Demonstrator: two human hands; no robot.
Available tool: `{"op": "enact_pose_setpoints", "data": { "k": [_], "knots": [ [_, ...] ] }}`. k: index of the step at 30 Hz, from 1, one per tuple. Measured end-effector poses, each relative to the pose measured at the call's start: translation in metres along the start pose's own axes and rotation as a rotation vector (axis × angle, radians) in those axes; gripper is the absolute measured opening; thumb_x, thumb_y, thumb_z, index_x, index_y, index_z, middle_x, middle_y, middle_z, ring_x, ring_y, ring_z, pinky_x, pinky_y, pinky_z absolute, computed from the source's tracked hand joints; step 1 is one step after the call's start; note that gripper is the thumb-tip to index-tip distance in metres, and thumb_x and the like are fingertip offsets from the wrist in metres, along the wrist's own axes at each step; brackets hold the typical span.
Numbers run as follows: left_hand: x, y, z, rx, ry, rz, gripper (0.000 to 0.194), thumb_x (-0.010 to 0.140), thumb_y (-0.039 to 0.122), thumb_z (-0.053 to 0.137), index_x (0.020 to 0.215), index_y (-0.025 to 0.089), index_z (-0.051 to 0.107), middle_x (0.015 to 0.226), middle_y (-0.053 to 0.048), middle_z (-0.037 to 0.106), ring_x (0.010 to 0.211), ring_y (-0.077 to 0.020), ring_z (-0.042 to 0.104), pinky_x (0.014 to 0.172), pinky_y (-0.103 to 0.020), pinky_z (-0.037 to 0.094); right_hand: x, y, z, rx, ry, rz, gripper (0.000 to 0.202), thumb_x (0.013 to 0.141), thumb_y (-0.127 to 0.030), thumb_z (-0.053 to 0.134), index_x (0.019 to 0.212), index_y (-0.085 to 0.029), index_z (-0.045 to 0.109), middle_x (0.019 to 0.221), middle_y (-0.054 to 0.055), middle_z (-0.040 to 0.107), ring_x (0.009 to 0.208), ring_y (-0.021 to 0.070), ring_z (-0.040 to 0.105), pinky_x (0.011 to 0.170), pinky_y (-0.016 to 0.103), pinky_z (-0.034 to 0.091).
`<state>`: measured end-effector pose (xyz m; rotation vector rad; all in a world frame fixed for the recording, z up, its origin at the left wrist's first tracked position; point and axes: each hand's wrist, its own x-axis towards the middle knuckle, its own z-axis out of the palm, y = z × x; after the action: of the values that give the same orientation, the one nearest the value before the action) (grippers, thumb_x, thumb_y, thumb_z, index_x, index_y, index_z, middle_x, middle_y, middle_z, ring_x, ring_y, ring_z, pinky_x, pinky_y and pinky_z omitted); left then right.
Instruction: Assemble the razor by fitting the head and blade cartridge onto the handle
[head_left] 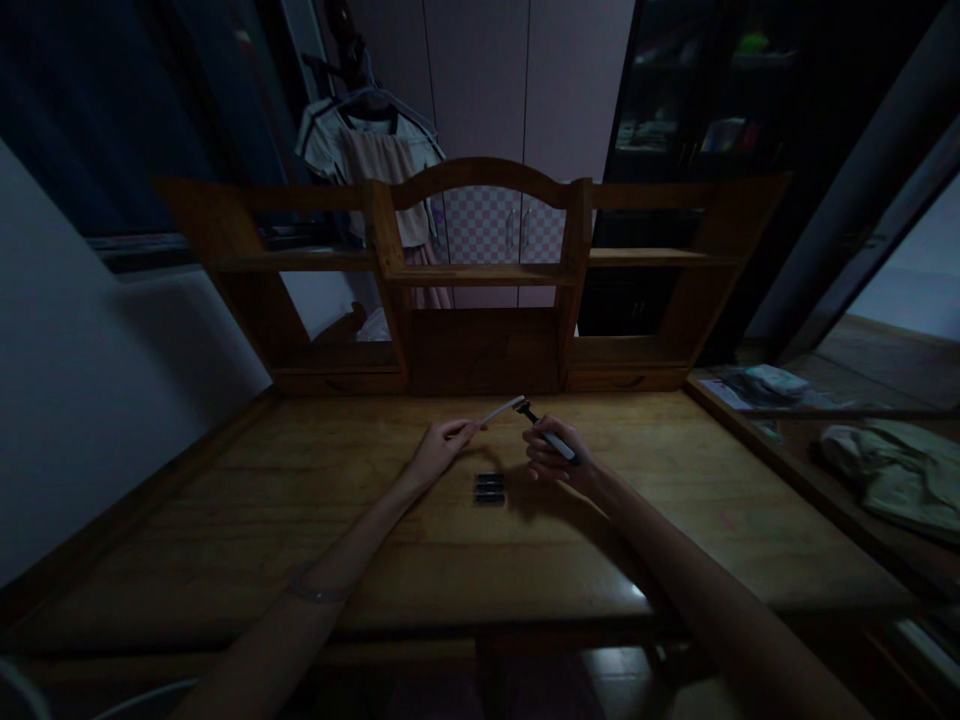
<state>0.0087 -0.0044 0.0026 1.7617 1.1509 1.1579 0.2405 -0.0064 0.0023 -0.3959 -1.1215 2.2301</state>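
My left hand (442, 447) pinches one end of a thin pale stick (501, 409), whose exact kind I cannot make out. Its far tip reaches the dark head of a razor (559, 447); whether the two touch is hard to tell. Wrapped round the razor's light-and-dark handle is my right hand (555, 452), with the head pointing up and left. Below and between the hands, a small clear pack with several dark bars (490, 489) lies flat on the wooden desk (360, 540).
A wooden shelf unit (480, 275) with drawers stands along the desk's back edge. Clothes on a hanger (382, 150) hang behind it at left. Beyond the desk's raised right edge lie a pale cloth (900, 470) and papers (757, 385).
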Motion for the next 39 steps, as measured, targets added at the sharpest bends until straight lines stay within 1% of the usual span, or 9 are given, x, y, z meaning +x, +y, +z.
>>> {"op": "enact_pose_setpoints", "data": {
  "k": [2,6,10,14,19,23,27,31,39],
  "knots": [
    [0.000,0.000,0.000,-0.005,0.009,-0.013,0.051,0.079,0.054,0.051,0.097,0.011,0.071,0.064,-0.003,0.058,0.058,-0.0118,0.045,0.052,-0.021,0.031,0.000,0.000,0.001,-0.006,-0.003,-0.013,0.033,0.081,-0.035,0.039,0.052,-0.022,0.031,0.033,-0.009,0.030,0.024,0.0067,0.027,0.053,0.028,0.051],
    [0.000,0.000,-0.001,-0.017,-0.033,-0.011,0.050,0.080,0.053,0.050,0.100,0.012,0.070,0.056,0.000,0.049,0.053,-0.0101,0.038,0.048,-0.021,0.026,-0.001,-0.001,0.003,-0.004,0.002,-0.018,0.033,0.081,-0.035,0.038,0.052,-0.021,0.032,0.033,-0.009,0.032,0.025,0.0069,0.028,0.056,0.028,0.051],
    [0.000,0.001,0.000,-0.021,-0.013,-0.019,0.051,0.078,0.056,0.052,0.095,0.012,0.071,0.056,0.000,0.049,0.052,-0.0101,0.038,0.047,-0.021,0.026,-0.002,-0.001,0.003,0.003,0.008,0.006,0.033,0.081,-0.036,0.040,0.053,-0.022,0.031,0.033,-0.009,0.032,0.025,0.0072,0.028,0.056,0.028,0.051],
    [0.000,-0.001,0.000,-0.065,-0.028,-0.041,0.053,0.078,0.057,0.051,0.098,0.012,0.070,0.051,0.003,0.042,0.046,-0.0076,0.031,0.043,-0.020,0.022,-0.002,0.000,0.000,0.009,0.012,-0.009,0.032,0.081,-0.035,0.039,0.053,-0.022,0.032,0.034,-0.009,0.033,0.025,0.0074,0.029,0.054,0.027,0.050],
    [0.000,-0.003,0.000,-0.059,-0.045,-0.047,0.051,0.078,0.055,0.052,0.096,0.011,0.070,0.054,0.002,0.043,0.048,-0.0071,0.032,0.043,-0.020,0.020,0.000,0.001,-0.005,-0.004,-0.007,0.012,0.032,0.081,-0.036,0.038,0.053,-0.022,0.032,0.033,-0.009,0.033,0.024,0.0077,0.029,0.051,0.027,0.049],
    [0.000,-0.002,0.000,-0.081,-0.039,-0.080,0.054,0.079,0.057,0.050,0.099,0.010,0.069,0.050,0.004,0.036,0.044,-0.0064,0.028,0.040,-0.020,0.016,0.000,0.001,-0.003,-0.011,0.005,0.006,0.031,0.080,-0.036,0.039,0.054,-0.022,0.031,0.033,-0.009,0.034,0.024,0.0076,0.029,0.051,0.027,0.049],
    [-0.001,0.001,0.000,-0.090,-0.083,-0.078,0.053,0.079,0.056,0.051,0.101,0.011,0.068,0.052,0.004,0.038,0.045,-0.0064,0.029,0.041,-0.020,0.017,-0.001,-0.001,0.003,-0.012,0.016,-0.006,0.032,0.081,-0.036,0.039,0.054,-0.022,0.030,0.033,-0.009,0.032,0.025,0.0075,0.028,0.052,0.027,0.050],
    [0.001,0.000,-0.001,-0.052,-0.047,-0.074,0.053,0.078,0.057,0.051,0.097,0.011,0.069,0.053,0.002,0.043,0.047,-0.0075,0.032,0.043,-0.021,0.019,-0.002,0.000,0.005,-0.011,0.016,-0.008,0.032,0.081,-0.035,0.039,0.053,-0.022,0.030,0.034,-0.009,0.032,0.025,0.0072,0.028,0.053,0.027,0.050],
    [0.000,-0.002,0.000,-0.053,-0.050,-0.057,0.054,0.078,0.058,0.050,0.095,0.011,0.070,0.049,0.005,0.037,0.044,-0.0069,0.028,0.043,-0.022,0.016,0.000,0.003,-0.003,0.020,0.004,-0.007,0.031,0.081,-0.036,0.040,0.055,-0.021,0.032,0.035,-0.010,0.032,0.025,0.0067,0.027,0.051,0.027,0.050]
  ]
}}
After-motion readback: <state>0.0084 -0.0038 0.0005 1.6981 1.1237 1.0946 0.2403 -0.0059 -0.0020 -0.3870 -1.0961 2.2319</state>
